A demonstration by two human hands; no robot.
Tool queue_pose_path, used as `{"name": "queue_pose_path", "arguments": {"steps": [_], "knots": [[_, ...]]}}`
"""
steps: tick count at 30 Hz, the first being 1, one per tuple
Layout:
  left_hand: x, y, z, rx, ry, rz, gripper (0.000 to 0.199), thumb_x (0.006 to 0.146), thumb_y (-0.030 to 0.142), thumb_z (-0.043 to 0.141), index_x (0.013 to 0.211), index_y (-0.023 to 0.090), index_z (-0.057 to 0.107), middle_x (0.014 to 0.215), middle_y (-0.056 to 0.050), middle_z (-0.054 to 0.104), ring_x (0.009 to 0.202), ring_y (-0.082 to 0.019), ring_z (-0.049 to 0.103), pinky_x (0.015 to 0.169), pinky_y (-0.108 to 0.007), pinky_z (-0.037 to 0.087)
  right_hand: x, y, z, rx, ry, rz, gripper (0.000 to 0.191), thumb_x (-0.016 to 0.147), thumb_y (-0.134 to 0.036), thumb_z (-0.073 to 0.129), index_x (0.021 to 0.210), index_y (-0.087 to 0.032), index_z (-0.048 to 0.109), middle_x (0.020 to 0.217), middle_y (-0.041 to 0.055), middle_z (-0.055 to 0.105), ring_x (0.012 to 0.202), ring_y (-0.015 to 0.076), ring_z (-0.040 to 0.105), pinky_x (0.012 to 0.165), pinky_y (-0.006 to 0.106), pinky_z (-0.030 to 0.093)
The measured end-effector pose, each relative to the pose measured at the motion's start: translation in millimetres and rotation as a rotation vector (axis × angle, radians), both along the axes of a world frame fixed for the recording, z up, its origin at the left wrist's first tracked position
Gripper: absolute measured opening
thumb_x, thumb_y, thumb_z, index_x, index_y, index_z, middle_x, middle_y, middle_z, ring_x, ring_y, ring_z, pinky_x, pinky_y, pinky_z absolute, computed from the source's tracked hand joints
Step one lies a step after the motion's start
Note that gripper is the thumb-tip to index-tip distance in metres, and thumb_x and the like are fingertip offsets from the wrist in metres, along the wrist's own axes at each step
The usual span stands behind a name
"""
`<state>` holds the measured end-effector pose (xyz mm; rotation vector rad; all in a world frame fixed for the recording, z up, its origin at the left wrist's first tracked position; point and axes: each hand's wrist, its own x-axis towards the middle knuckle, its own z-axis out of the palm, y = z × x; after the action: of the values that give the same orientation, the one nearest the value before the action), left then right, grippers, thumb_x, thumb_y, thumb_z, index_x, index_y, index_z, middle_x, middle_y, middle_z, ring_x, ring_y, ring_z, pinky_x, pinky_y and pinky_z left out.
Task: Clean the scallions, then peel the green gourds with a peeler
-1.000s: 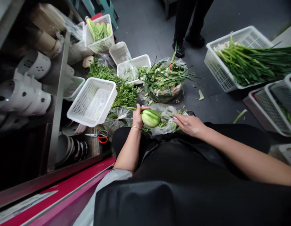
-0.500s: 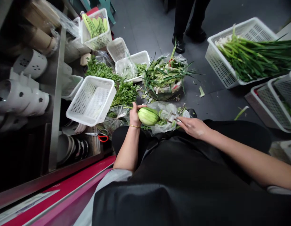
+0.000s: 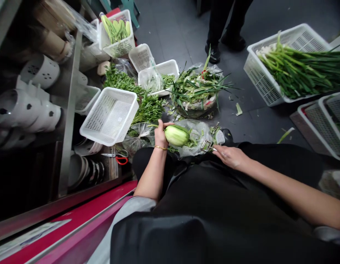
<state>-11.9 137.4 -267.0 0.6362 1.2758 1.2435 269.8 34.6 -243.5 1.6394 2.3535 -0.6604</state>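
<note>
A pale green gourd (image 3: 176, 136) with darker strips of skin along its top is held at its stem end by my left hand (image 3: 160, 135), fingers wrapped round it. My right hand (image 3: 227, 154) is closed on the handle of a metal peeler (image 3: 207, 145), which is apart from the gourd, to its right. Below them lies a clear plastic bag (image 3: 197, 129) with green peelings on it. Scissors with red handles (image 3: 121, 158) rest at the left, beside my knee.
A white basket (image 3: 109, 115) stands left of my hands, next to leafy greens (image 3: 148, 109). Ahead is a heap of vegetable trimmings (image 3: 197, 91). A crate of green stalks (image 3: 289, 69) stands right. Another person's legs (image 3: 221, 25) are beyond. A metal shelf (image 3: 69, 121) borders the left.
The peeler has moved right, away from the gourd's far end, with my right hand. The whole view has shifted slightly; my left hand still holds the gourd.
</note>
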Motion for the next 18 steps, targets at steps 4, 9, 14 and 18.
{"name": "queue_pose_path", "arguments": {"steps": [4,9,14,18], "knots": [[-2.7,6.0,-4.5,-0.103,-0.134,0.015,0.068,0.077,0.073,0.044,0.067,0.011,0.07,0.062,-0.012,0.068,0.074,-0.025,0.069,0.068,-0.033,0.052,-12.6,19.5,28.1,0.121,0.023,-0.016,0.045,0.097,-0.043,0.027,0.119,-0.019,0.057,0.101,0.0133,0.07,0.082,0.0257,0.067,0.063,0.032,0.045],[2.0,4.9,-8.5,-0.137,-0.15,0.004,0.069,0.077,0.074,0.042,0.065,0.011,0.068,0.062,-0.012,0.068,0.075,-0.026,0.069,0.07,-0.035,0.053,-68.3,42.2,50.1,0.195,0.151,0.046,0.049,0.098,-0.043,0.024,0.133,-0.019,0.047,0.114,0.0125,0.065,0.093,0.0247,0.064,0.069,0.033,0.047],[0.1,4.4,-13.6,-0.217,-0.238,0.018,0.064,0.081,0.068,0.044,0.062,0.011,0.066,0.059,-0.013,0.067,0.076,-0.026,0.069,0.073,-0.036,0.054,-26.4,12.5,0.9,0.076,0.089,0.036,0.048,0.097,-0.04,0.027,0.129,-0.016,0.052,0.104,0.0131,0.068,0.086,0.0247,0.066,0.067,0.033,0.048],[-3.9,10.2,-14.7,-0.215,-0.246,0.103,0.064,0.082,0.068,0.042,0.063,0.011,0.065,0.062,-0.013,0.067,0.076,-0.025,0.069,0.073,-0.035,0.053,-1.0,9.7,4.1,0.102,0.065,0.004,0.047,0.097,-0.038,0.027,0.13,-0.016,0.052,0.112,0.0135,0.067,0.094,0.0247,0.065,0.071,0.033,0.048]]}}
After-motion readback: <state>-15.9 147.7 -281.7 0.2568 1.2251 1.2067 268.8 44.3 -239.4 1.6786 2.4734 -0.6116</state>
